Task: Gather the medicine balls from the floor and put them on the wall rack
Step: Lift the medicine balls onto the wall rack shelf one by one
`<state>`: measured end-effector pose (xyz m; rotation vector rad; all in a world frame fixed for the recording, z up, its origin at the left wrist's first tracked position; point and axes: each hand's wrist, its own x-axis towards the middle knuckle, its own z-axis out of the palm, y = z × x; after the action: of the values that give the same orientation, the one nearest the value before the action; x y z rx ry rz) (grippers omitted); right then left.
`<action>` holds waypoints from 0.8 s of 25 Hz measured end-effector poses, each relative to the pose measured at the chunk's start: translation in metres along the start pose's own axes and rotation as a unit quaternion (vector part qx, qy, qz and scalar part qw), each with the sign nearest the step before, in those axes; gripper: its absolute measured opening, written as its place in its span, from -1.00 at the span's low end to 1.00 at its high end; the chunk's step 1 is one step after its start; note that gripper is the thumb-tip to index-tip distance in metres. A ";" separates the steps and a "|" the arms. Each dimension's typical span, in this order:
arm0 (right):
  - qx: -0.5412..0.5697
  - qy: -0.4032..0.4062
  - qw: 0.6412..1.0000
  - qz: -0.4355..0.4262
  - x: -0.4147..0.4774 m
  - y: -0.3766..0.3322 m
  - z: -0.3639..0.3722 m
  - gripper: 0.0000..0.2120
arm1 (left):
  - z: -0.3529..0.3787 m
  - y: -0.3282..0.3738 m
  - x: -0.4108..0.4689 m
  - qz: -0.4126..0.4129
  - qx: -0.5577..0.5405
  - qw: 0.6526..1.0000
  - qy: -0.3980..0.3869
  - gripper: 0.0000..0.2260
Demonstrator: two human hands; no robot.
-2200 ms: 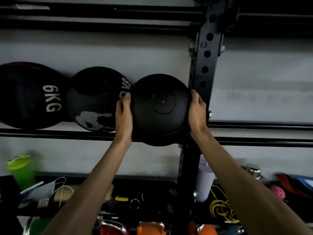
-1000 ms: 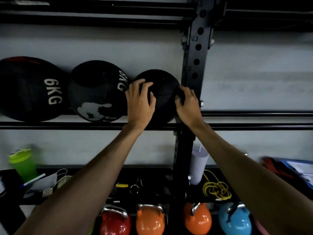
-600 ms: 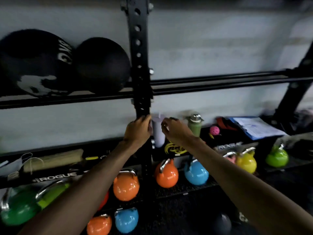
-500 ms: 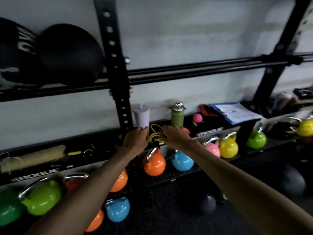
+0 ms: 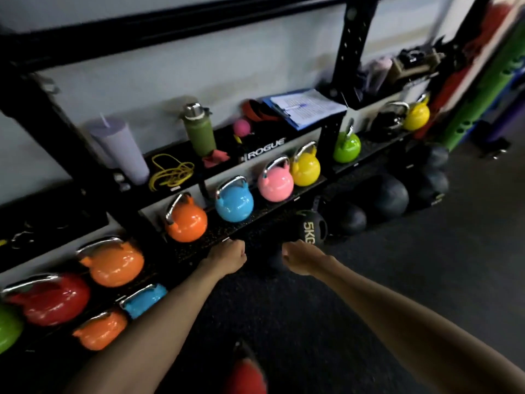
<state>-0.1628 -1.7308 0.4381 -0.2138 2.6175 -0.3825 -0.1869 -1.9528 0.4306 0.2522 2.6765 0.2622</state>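
So, floor [image 5: 383,308]: dark rubber, fills lower right; blurred red shape at bottom edge, can't tell what.
rack [image 5: 350,49]: black steel vs grey wall, holed uprights, long rails up top, two low shelves w/ gear.
medicine balls [image 5: 389,198]: black, several, on floor at right end of rack, under + beside lower shelf, bunched close, some touching; none in hand.
5KG ball [image 5: 312,228]: black w/ pale "5KG", on floor by shelf edge, left-most of bunch, just beyond right hand, not touched.
kettlebells [image 5: 186,220]: row on lower shelf, L to R orange, blue, pink, yellow, green, then a dark one + yellow further on; red, orange, blue, green ones at far left, partly behind left arm.
clipboard [image 5: 305,108]: blue, papers + pen on it, lies on upper shelf.
tumbler [image 5: 120,150]: lilac, w/ straw, upright on upper shelf beside a post.
bottle [image 5: 201,132]: green, steel cap, upright, near tumbler.
left hand [image 5: 227,257]: reaches down in front of lower shelf edge; fingers [image 5: 241,251] loosely curled, hold nothing.
right hand [image 5: 301,257]: near left hand, apart from it, over floor; fingers loosely curled too, nothing held; dark round shape betw. the two hands, too blurred to name.
cord [image 5: 170,173]: yellow, coiled, upper shelf betw. tumbler + bottle.
pink ball [image 5: 241,127]: small, upper shelf, right of bottle.
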 end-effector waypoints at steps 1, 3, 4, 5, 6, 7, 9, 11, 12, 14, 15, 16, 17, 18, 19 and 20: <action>0.016 -0.017 1.000 0.014 0.003 0.017 0.012 -0.71 | 0.012 0.009 0.010 0.000 -0.002 1.000 -0.025 -0.88; 0.043 -0.057 0.996 0.047 0.010 0.047 0.031 -0.71 | 0.035 0.024 0.035 0.000 -0.009 0.998 -0.069 -0.86; 0.052 -0.073 0.994 0.060 0.016 0.060 0.038 -0.71 | 0.046 0.031 0.048 0.000 -0.010 0.996 -0.089 -0.85; 0.059 -0.085 0.992 0.070 0.023 0.073 0.042 -0.72 | 0.055 0.038 0.063 0.000 -0.010 0.994 -0.109 -0.83; 0.066 -0.097 0.990 0.081 0.033 0.084 0.046 -0.73 | 0.065 0.043 0.078 0.000 -0.015 0.992 -0.127 -0.82; 0.075 -0.105 0.988 0.087 0.041 0.093 0.047 -0.72 | 0.074 0.046 0.091 -0.001 -0.024 0.990 -0.139 -0.80; 0.094 -0.118 0.983 0.102 0.063 0.111 0.052 -0.71 | 0.092 0.051 0.118 -0.009 -0.045 0.986 -0.162 -0.78; 0.112 -0.129 0.977 0.125 0.086 0.126 0.053 -0.70 | 0.106 0.055 0.144 -0.024 -0.064 0.979 -0.192 -0.77; 0.121 -0.139 0.973 0.139 0.098 0.133 0.056 -0.70 | 0.111 0.057 0.155 -0.032 -0.068 0.975 -0.209 -0.77; 0.147 -0.149 0.965 0.159 0.129 0.147 0.057 -0.71 | 0.116 0.059 0.184 -0.047 -0.080 0.969 -0.229 -0.77; 0.163 -0.147 0.962 0.165 0.142 0.152 0.056 -0.72 | 0.118 0.060 0.199 -0.054 -0.094 0.968 -0.225 -0.79; 0.177 -0.144 0.959 0.168 0.155 0.156 0.056 -0.72 | 0.119 0.062 0.212 -0.062 -0.111 0.968 -0.217 -0.81; 0.195 -0.144 0.955 0.171 0.167 0.160 0.058 -0.72 | 0.123 0.064 0.226 -0.068 -0.124 0.967 -0.214 -0.83; 0.208 -0.147 0.951 0.177 0.179 0.165 0.061 -0.72 | 0.127 0.066 0.240 -0.076 -0.135 0.964 -0.217 -0.84; 0.217 -0.151 0.947 0.185 0.190 0.169 0.067 -0.72 | 0.133 0.068 0.253 -0.089 -0.150 0.959 -0.225 -0.85; 0.219 -0.157 0.944 0.189 0.202 0.175 0.074 -0.71 | 0.142 0.068 0.267 -0.104 -0.166 0.953 -0.231 -0.86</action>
<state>-0.3175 -1.6254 0.2333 0.3456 2.1301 -0.7101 -0.3525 -1.8090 0.2121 -0.0691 2.1321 0.5099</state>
